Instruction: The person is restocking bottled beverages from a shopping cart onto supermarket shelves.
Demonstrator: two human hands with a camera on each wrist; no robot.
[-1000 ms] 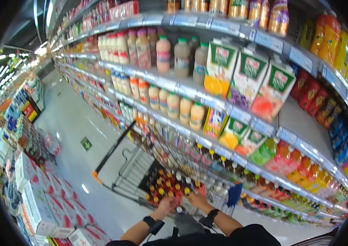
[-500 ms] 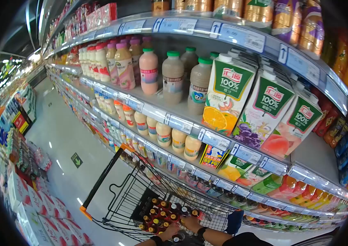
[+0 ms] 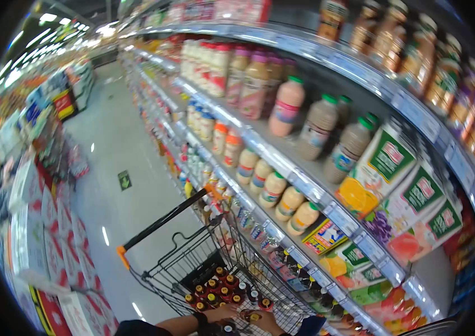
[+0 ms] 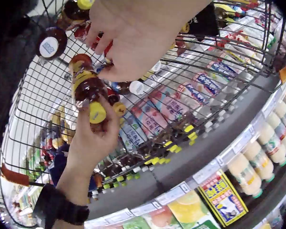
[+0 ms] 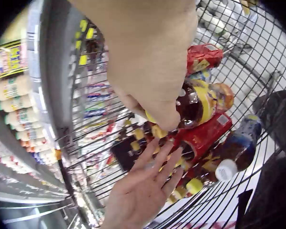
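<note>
My right hand grips a bottle of dark drink with a yellow cap and a yellow label, holding it near the cap over the wire cart. In the right wrist view the bottle shows partly behind that hand. My left hand is beside it, fingers extended and spread, holding nothing. Several dark bottles with yellow or white caps stand upright close together in the cart, just beyond both hands. Another white-capped bottle and a red-labelled bottle are near the hands.
The shopping cart's black handle with orange ends reaches toward the aisle. Along the right, shelves hold milk-drink bottles and juice cartons. Stacked white-and-red boxes line the left of the aisle floor.
The head view has swung, shifting shelves and cart. The right hand has moved slightly and now shows a bottle in its grip; the left hand stays near the bottles.
</note>
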